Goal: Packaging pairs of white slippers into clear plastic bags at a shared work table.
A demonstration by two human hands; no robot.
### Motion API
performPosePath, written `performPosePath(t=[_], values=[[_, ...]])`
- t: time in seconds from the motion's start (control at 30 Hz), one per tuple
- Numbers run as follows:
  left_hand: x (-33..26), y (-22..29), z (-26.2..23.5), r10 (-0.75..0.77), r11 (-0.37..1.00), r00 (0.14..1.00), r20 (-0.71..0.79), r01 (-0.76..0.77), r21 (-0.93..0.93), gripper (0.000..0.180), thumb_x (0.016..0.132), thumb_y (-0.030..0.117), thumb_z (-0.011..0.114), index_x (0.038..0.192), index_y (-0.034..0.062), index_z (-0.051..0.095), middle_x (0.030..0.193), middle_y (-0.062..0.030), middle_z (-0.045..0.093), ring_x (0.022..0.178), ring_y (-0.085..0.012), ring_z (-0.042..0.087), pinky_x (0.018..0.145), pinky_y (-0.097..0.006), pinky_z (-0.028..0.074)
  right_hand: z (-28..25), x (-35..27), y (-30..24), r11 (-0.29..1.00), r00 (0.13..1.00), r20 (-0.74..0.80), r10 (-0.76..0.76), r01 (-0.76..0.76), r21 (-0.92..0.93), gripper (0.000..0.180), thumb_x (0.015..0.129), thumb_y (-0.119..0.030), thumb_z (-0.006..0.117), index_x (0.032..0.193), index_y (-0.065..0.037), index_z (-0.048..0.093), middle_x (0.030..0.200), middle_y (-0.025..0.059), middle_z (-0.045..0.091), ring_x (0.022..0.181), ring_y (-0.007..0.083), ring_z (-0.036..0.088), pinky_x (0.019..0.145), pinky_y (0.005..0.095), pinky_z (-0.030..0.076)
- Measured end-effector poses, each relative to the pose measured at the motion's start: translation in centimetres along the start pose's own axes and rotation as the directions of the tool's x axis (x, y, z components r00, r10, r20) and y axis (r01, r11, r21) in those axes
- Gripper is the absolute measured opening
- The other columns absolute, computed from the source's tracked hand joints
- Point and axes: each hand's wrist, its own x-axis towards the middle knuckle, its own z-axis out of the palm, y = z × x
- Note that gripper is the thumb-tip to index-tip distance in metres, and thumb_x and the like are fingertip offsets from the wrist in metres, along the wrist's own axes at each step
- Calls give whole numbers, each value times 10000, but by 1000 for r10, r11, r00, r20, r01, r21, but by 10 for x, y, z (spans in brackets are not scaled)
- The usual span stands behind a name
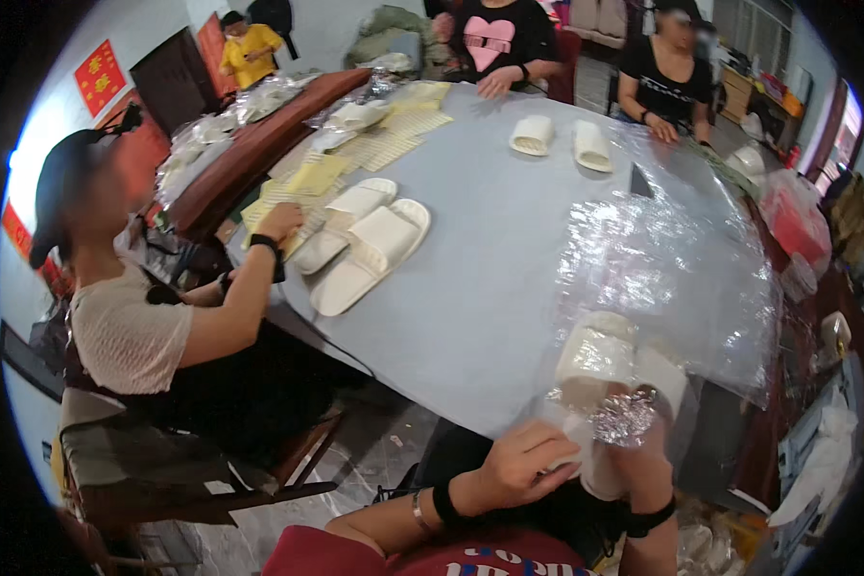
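Close in front of me at the table's near right edge lies a pair of white open-toed slippers (595, 355), with glossy clear plastic bag film (626, 417) over part of them. My left hand (523, 466) is closed, its fingertips pinching at the heel end of the left slipper. Over the heel of the other slipper, my right hand (641, 456) is bent round with crumpled film against its fingers. Its fingertips are partly hidden by the film. Flat clear plastic bags (643, 250) spread over the table just beyond.
Two white slippers (592, 146) stand at the far side of the grey table (480, 317). At left a co-worker's hand (280, 223) is by yellow printed sheets (317, 176) and more white slippers (384, 235). Other people sit across the table. A pink plastic bag (797, 226) hangs at right.
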Motion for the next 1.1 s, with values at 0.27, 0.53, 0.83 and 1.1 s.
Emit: performPosePath(t=[0.27,0.53,0.83,1.1], values=[[13,-24,-3,59,909,969,-240,47,415,505,783,212,753,1209,11,571,1211,-188,572,1123,-366,542,959,-463,422,-29,-1,-18,947,947,-88,310,-316,-57,374,824,-183,643,1161,-27,592,950,253,602,841,448,582,749,528,459],[8,-21,-4,40,941,974,-223,39,337,476,828,164,688,1267,48,545,1231,-157,566,1103,-365,543,955,-453,431,-19,-15,10,973,967,-254,19,-76,-218,322,827,-221,626,1080,-21,621,989,249,590,942,463,557,853,575,433],[-4,-10,33,-172,924,971,-164,101,-370,789,862,122,713,1474,-30,240,1437,-205,409,1253,-278,523,1016,-360,442,-78,0,-9,952,934,-255,249,-285,-115,294,864,-150,582,1070,59,573,1068,290,568,1041,487,503,938,555,382],[26,-15,68,85,946,972,-219,-148,-287,730,880,147,644,1477,-6,253,1421,-229,403,1253,-393,469,1045,-406,389,-70,-5,7,938,893,-295,339,-347,29,446,931,-228,551,1260,68,496,1202,328,529,1149,520,455,1040,558,314]])
